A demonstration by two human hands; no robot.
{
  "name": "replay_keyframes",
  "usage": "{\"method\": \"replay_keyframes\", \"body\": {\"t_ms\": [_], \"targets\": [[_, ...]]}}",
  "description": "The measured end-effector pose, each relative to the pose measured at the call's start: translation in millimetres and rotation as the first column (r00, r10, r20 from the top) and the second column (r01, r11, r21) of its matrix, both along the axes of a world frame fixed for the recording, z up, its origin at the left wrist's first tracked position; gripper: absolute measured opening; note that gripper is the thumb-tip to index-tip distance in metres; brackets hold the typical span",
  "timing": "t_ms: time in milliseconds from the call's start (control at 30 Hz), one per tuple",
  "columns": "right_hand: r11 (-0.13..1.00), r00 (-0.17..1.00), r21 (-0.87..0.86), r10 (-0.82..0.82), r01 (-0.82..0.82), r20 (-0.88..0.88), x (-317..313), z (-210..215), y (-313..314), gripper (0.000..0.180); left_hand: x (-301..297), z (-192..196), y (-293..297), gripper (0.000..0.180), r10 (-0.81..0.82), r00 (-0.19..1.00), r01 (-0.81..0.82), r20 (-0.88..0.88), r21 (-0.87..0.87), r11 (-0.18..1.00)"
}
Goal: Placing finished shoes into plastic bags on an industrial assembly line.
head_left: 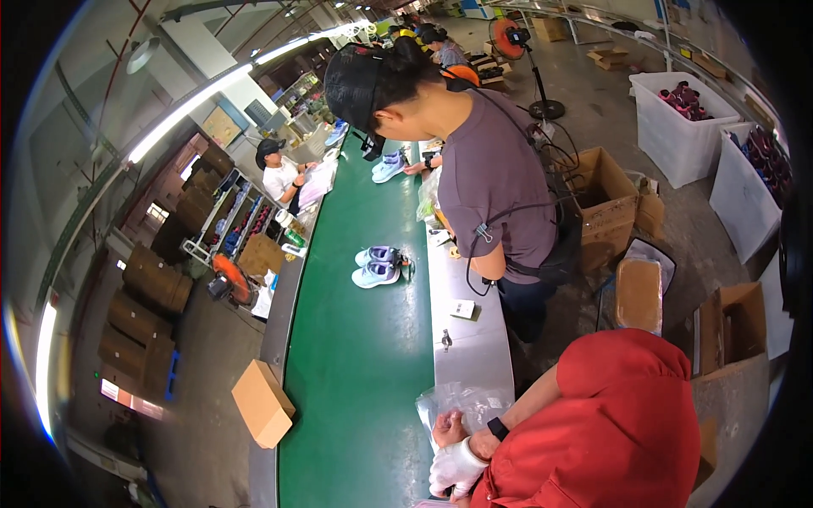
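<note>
Resting at lower centre of the frame, the bare hand (448,427) lies on a crumpled clear plastic bag (461,405) spread over the grey metal table (471,339); its fingers look curled against the film. Which arm it belongs to cannot be told. Just below it, the white-gloved hand (456,466) is bunched, grasp unclear. The bag extends upward from both hands. A pair of light-blue sneakers (377,267) sits mid-frame on the green conveyor belt (356,364).
</note>
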State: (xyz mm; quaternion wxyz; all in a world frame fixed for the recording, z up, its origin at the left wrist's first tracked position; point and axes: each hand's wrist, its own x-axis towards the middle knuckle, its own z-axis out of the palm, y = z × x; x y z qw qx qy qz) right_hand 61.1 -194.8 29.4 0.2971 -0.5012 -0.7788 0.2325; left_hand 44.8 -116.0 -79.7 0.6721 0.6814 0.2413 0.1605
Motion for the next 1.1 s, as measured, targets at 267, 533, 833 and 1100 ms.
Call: {"method": "replay_keyframes", "body": {"t_ms": [267,533,833,1100], "targets": [[0.993,0.999,-0.114,-0.034,0.030,-0.036,11.8,3.3,-9.2,0.027,8.3,-2.1,-18.3,0.009,-0.100,0.992,0.113,-0.082,0.168,0.979],[0.925,0.921,0.021,-0.380,0.379,0.086,6.4,-3.5,3.2,0.027,-14.6,-35.5,7.4,0.025,0.018,0.980,0.043,0.199,-0.295,0.955],[0.778,0.693,0.009,-0.554,0.628,-0.462,80.7,30.7,9.9,0.018,-16.5,59.4,-3.3,0.028,0.311,0.942,-0.299,0.126,-0.102,0.949],[0.826,-0.107,-0.373,-0.363,0.423,-0.925,150.6,21.5,38.8,0.029,16.6,78.9,-4.9,0.056,0.329,0.941,-0.333,0.078,0.379,0.863]]}}
